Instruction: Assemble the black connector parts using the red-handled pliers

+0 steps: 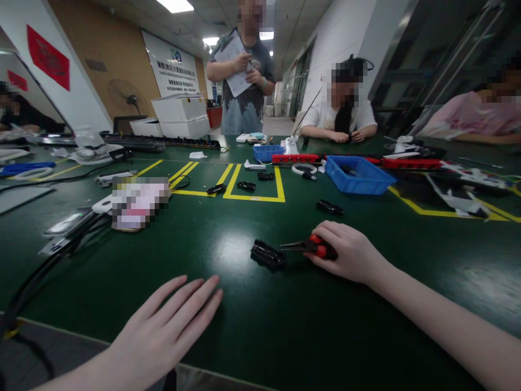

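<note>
My right hand [345,251] is closed around the red-handled needle-nose pliers [319,247], whose thin jaws point left. Just left of the jaw tips lies a black plastic part [267,254], ribbed and oblong, flat on the green table [228,336]; a small gap seems to separate them. My left hand [175,315] rests palm down near the table's front edge, fingers stretched out and holding nothing. Beyond the pliers lies another black part [330,207]. Farther off are similar small black parts [246,186] around a yellow-taped rectangle [254,199].
A blue bin [358,175] and a smaller blue bin [268,152] stand toward the back, by a red strip [411,163]. On the left are a phone [140,203] and black cables [52,263]. A person [248,70] stands across the table; others sit around it.
</note>
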The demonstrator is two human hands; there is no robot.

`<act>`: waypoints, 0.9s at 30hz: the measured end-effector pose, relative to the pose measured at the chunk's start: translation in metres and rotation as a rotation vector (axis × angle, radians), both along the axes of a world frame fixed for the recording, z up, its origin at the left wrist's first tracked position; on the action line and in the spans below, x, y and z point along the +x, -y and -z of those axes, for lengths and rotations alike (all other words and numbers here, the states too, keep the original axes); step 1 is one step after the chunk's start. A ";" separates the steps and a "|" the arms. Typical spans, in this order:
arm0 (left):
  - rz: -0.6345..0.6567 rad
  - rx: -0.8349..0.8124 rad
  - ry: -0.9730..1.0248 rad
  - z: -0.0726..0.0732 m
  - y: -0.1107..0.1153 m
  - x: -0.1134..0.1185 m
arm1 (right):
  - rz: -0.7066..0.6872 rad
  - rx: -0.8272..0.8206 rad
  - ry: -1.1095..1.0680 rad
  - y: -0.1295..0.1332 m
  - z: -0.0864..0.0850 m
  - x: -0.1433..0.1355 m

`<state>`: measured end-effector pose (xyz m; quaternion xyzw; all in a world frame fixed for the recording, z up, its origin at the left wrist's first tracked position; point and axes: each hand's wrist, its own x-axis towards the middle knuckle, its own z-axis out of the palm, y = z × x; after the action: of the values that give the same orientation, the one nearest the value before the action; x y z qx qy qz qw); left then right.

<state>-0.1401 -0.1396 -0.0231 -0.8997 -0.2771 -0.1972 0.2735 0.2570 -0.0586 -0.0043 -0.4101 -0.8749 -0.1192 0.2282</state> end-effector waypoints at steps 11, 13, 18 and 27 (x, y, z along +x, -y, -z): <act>0.163 -0.152 -0.048 -0.016 -0.079 0.044 | 0.028 0.042 0.019 0.000 -0.001 -0.001; 0.199 -0.288 0.021 -0.018 -0.094 0.057 | 0.022 0.061 0.033 0.000 0.000 0.000; 0.312 -0.524 0.071 -0.023 -0.114 0.086 | -0.033 0.124 0.078 -0.001 -0.001 0.004; 0.409 -0.700 0.058 -0.021 -0.130 0.102 | -0.073 0.170 0.125 -0.004 -0.003 0.006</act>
<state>-0.0383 -0.0100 -0.0026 -0.9691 -0.1505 -0.1667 -0.1022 0.2629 -0.0544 -0.0014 -0.3488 -0.8885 -0.2100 0.2116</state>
